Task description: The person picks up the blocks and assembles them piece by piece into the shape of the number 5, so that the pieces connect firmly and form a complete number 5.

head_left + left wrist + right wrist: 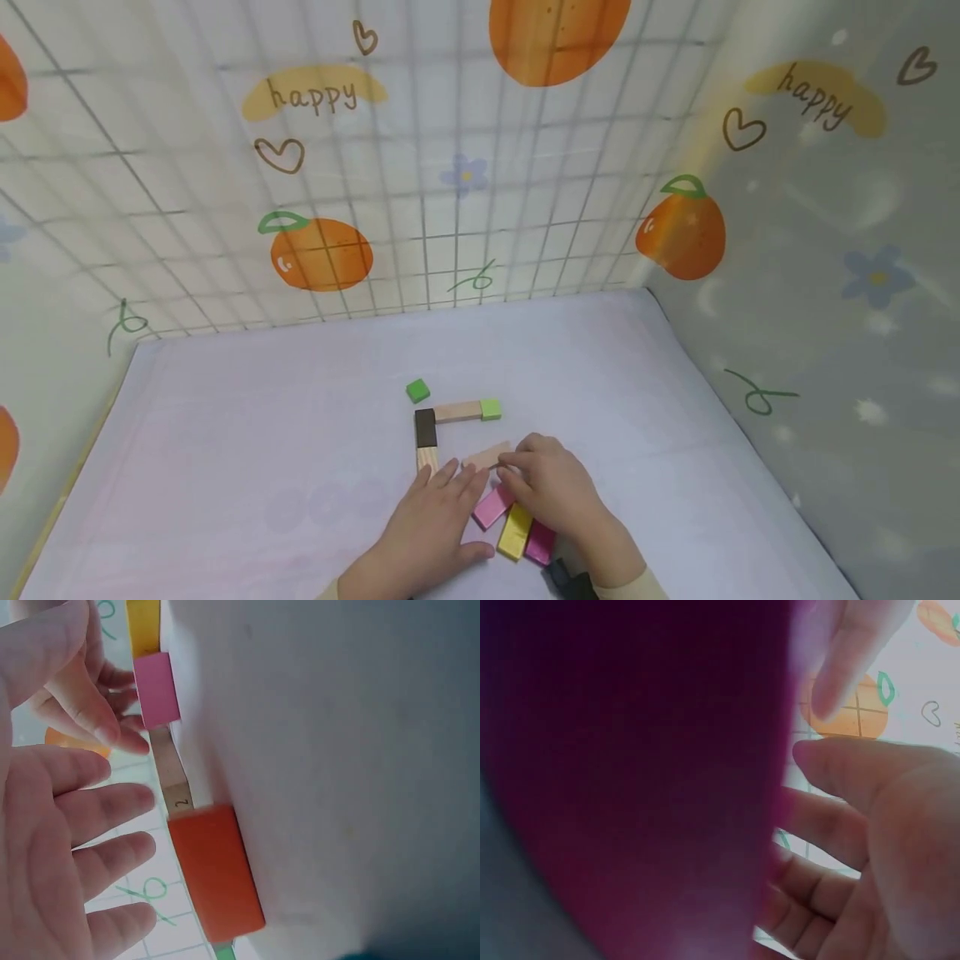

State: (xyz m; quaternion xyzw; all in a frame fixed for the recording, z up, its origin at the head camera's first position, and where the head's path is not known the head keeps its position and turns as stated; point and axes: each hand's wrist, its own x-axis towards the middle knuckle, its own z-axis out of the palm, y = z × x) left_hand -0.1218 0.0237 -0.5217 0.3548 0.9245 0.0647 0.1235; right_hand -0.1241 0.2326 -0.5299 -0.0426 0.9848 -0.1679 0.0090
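Note:
My left hand [435,525] lies low over the table with its fingers spread and nearly straight, fingertips by a striped pale wood block [427,459] and a tan block [483,456]. The left wrist view shows an orange block [217,874] close by, which the hand hides from the head camera. With thumb and index finger my right hand [558,483] pinches the right end of the tan block, which looks slightly tilted. Below that hand lie a pink block [492,507], a yellow block [515,532] and a magenta block [540,543]. Magenta blurs much of the right wrist view.
Farther back, a dark brown block [425,428] meets a long tan block [457,412], with a light green block [491,409] at its right end. A green block [417,391] lies apart behind them. Black objects [570,581] sit by the right wrist. Printed curtains surround the white table [262,417].

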